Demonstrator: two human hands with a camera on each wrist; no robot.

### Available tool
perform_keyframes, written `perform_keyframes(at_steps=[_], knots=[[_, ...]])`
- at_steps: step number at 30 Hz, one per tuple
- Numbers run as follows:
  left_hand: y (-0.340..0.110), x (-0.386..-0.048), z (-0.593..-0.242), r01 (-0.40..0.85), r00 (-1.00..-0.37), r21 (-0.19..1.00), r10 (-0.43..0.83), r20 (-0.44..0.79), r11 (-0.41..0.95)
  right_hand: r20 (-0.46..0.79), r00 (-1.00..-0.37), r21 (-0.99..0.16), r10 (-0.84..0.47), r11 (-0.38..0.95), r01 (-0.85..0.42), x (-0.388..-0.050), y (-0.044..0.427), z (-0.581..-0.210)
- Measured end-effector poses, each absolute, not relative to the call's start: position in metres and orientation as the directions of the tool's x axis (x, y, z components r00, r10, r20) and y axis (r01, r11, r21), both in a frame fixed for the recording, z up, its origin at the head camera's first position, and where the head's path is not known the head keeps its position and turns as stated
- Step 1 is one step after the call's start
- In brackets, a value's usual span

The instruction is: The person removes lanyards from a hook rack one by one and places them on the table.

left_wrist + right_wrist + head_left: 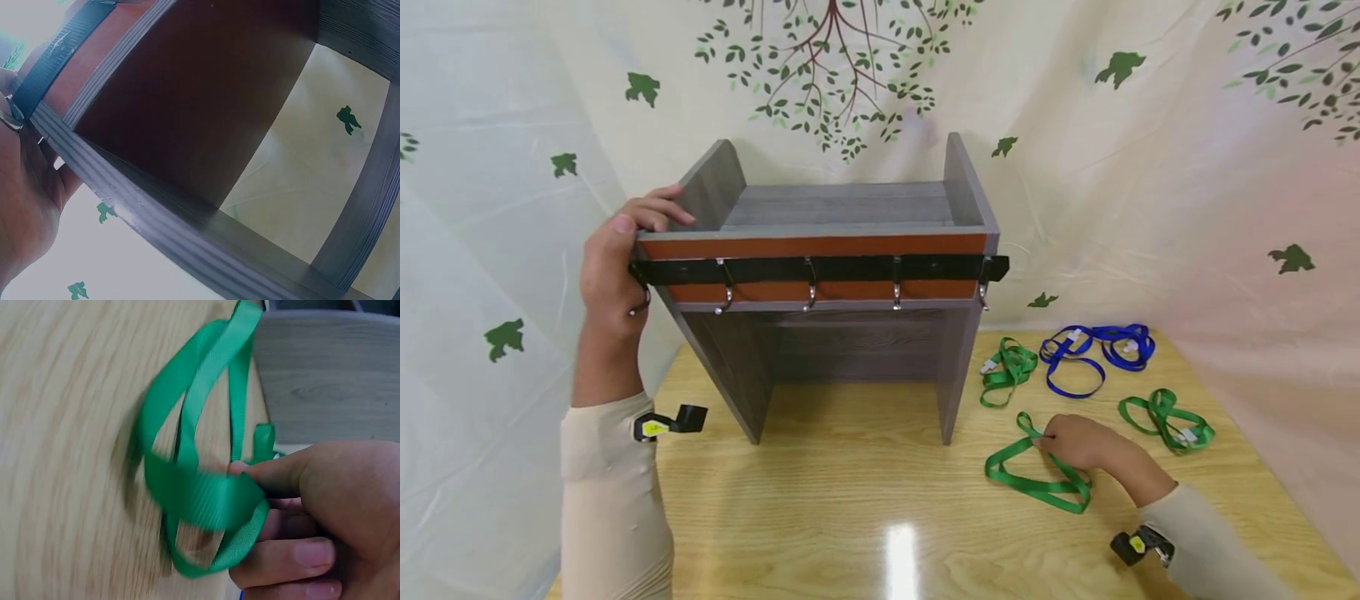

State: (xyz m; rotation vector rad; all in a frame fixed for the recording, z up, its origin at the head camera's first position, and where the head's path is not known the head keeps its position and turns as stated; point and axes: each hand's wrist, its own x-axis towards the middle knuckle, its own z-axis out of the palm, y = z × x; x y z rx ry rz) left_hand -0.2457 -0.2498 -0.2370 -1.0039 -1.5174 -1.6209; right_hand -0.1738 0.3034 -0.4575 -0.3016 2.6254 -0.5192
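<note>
A grey wooden shelf [842,204] stands on the table, with a black rail [850,268] of several metal hooks across its orange-brown front strip. My left hand [617,262] grips its upper left corner, fingers over the side panel. In the left wrist view, that hand [28,206] is at the left, partly cut off, beside the shelf's grey edge [144,219]. To the right of the shelf, my right hand [1075,442] pinches a looped green lanyard [1030,486] low over the table. The right wrist view has the lanyard [206,494] between thumb and fingers of the hand [337,512].
Two coiled blue lanyards [1126,346] lie at the table's back right. One green lanyard [1011,367] lies beside the shelf's right leg, another green lanyard [1165,421] farther right. Behind the wooden table [820,500] hangs a pale leaf-patterned sheet [1075,167].
</note>
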Motion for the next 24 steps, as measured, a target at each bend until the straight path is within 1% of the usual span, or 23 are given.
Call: perform_keyframes(at_steps=[4,9,11,13,15,18,20,22,24], knots=[[-0.251,-0.247,-0.238,0.890,-0.449,0.451,0.034,0.893,-0.063,-0.395,-0.880,-0.320,-0.263,0.938,-0.137,-0.180,0.314,-0.458],[-0.253,-0.248,-0.240,0.890,-0.451,0.453,0.048,0.891,-0.059,-0.403,-0.884,-0.327,-0.236,0.939,-0.102,-0.183,0.327,-0.458],[-0.256,-0.246,-0.241,0.884,-0.463,0.466,0.066,0.884,-0.037,-0.404,-0.886,-0.339,-0.226,0.937,-0.084,-0.182,0.329,-0.456],[-0.261,-0.243,-0.239,0.870,-0.491,0.493,0.093,0.866,0.002,-0.409,-0.886,-0.345,-0.217,0.936,-0.070,-0.180,0.330,-0.453],[-0.267,-0.237,-0.235,0.843,-0.538,0.532,0.131,0.833,0.080,-0.417,-0.884,-0.350,-0.211,0.935,-0.058,-0.176,0.329,-0.449],[-0.276,-0.223,-0.224,0.777,-0.620,0.565,0.184,0.763,0.277,-0.446,-0.879,-0.351,-0.171,0.936,-0.004,-0.168,0.326,-0.442],[-0.280,-0.209,-0.216,0.712,-0.672,0.556,0.184,0.717,0.429,-0.464,-0.875,-0.347,-0.136,0.937,0.038,-0.162,0.324,-0.435],[-0.280,-0.192,-0.210,0.653,-0.686,0.515,0.145,0.713,0.555,-0.457,-0.883,-0.319,-0.105,0.946,0.052,-0.157,0.323,-0.428],[-0.275,-0.173,-0.207,0.621,-0.652,0.459,0.093,0.752,0.635,-0.425,-0.900,-0.277,-0.098,0.960,0.027,-0.153,0.323,-0.419]])
